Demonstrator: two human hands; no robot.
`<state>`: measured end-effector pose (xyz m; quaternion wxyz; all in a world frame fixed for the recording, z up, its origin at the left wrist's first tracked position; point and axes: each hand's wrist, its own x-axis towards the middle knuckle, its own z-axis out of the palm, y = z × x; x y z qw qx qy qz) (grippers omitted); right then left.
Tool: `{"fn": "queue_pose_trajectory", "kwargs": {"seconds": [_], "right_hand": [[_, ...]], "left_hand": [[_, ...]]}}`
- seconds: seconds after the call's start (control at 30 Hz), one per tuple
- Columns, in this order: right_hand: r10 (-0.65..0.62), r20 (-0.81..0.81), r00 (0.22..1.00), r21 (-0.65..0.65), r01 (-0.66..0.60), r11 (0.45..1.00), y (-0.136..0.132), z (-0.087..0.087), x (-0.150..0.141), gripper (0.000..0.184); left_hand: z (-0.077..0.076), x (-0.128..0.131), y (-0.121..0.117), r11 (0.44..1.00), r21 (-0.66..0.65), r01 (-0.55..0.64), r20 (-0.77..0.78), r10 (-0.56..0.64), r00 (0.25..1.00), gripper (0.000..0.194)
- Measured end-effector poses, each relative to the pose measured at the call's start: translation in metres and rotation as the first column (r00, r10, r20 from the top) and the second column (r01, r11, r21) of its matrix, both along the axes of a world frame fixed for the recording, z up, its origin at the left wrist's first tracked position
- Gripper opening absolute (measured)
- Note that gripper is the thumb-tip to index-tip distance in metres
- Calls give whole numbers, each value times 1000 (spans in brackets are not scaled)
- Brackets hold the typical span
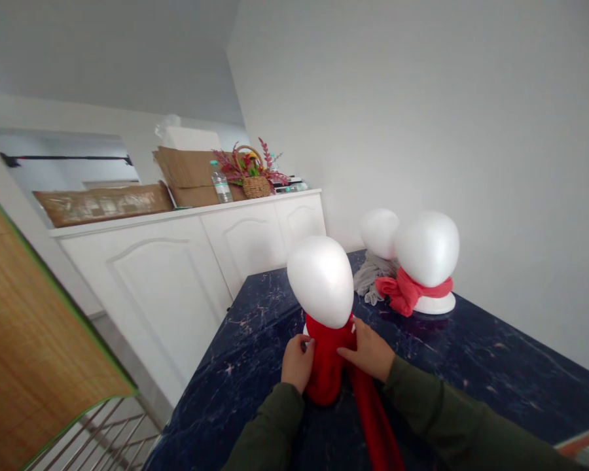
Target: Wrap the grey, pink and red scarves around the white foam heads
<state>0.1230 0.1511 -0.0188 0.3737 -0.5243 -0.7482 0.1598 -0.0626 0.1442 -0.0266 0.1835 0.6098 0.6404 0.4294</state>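
Note:
A white foam mannequin head stands near the front of the dark blue marbled table. Around its neck is a red scarf, one end hanging down in front and a longer end running toward the table's near edge. My left hand is closed on the scarf's left side, thumb and fingers bent at the cloth. On the right, my right hand grips the scarf beside the neck, thumb across its front. The fingertips of both hands are partly hidden by the cloth.
Behind to the right stand a foam head with a coral scarf and another foam head with a grey scarf. White cabinets line the left, bearing cardboard, a bottle and a flower basket.

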Motion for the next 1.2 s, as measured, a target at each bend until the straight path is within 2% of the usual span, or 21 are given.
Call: {"fn": "queue_pose_trajectory", "kwargs": {"seconds": [0.07, 0.17, 0.23, 0.3, 0.33, 0.37, 0.4, 0.43, 0.5, 0.57, 0.67, 0.73, 0.77, 0.83, 0.9, 1.0, 1.07, 1.13, 1.2], "right_hand": [[40, 92, 995, -78, -33, 996, -9, 5, 7, 39], [176, 152, 973, -53, -170, 984, -23, 13, 6, 14], [361, 160, 919, -13, -363, 932, -34, 16, -1, 11], [537, 145, 831, -14, -541, 841, -42, 16, -9, 10], [592, 123, 796, -19, -595, 804, -44, 15, -13, 9], [612, 80, 787, -15, -613, 790, -45, 13, -15, 8], [590, 17, 808, -6, -590, 808, -43, 11, -15, 9], [524, -62, 849, -6, -525, 851, -39, 9, -15, 14], [312, -217, 925, -73, -334, 940, -26, 5, -10, 28], [102, -267, 958, -187, -155, 970, -10, 1, -4, 40], [-30, -236, 971, -260, -34, 965, 6, -2, 0, 46], [-35, -332, 943, -282, -64, 957, 10, -4, -3, 41], [-38, -436, 899, -311, -110, 944, 11, -4, -5, 36], [-105, -652, 751, -377, -201, 904, 12, -4, -7, 23], [-229, -767, 599, -437, -227, 870, 16, -2, -5, 15], [-366, -818, 443, -485, -192, 853, 27, 1, 8, 14], [-414, -847, 334, -494, -206, 844, 37, 2, 20, 17], [-435, -866, 247, -489, -233, 840, 47, 3, 31, 20], [-447, -876, 181, -481, -239, 844, 55, 2, 40, 21]], "left_hand": [[7, 5, -10, 998, 6, 69, 14, -69, 998, 27], [15, 16, -24, 983, 14, 181, 76, -181, 981, 35], [16, 22, -30, 969, 7, 245, 152, -243, 958, 35], [15, 24, -32, 958, -17, 287, 264, -272, 925, 31], [13, 25, -31, 954, -33, 297, 343, -268, 900, 29], [11, 25, -30, 953, -52, 300, 432, -249, 867, 28], [10, 24, -28, 953, -66, 295, 527, -218, 821, 26], [9, 24, -27, 955, -72, 286, 621, -182, 763, 24], [8, 24, -25, 960, -66, 272, 775, -122, 620, 24], [10, 24, -25, 961, -57, 272, 858, -92, 506, 26], [11, 27, -27, 941, -43, 335, 887, -118, 447, 23], [10, 29, -29, 910, -39, 414, 874, -170, 455, 22], [9, 30, -29, 895, -35, 445, 866, -195, 461, 21], [9, 29, -27, 889, -22, 458, 864, -214, 456, 17], [13, 21, -22, 927, -28, 375, 888, -149, 435, 11], [23, -3, -11, 977, -95, 190, 942, 26, 335, 9], [31, -26, -4, 987, -110, 119, 956, 72, 285, 10], [36, -48, 1, 992, -104, 65, 952, 81, 295, 12], [36, -63, 5, 994, -113, -5, 934, 108, 341, 16]]}}
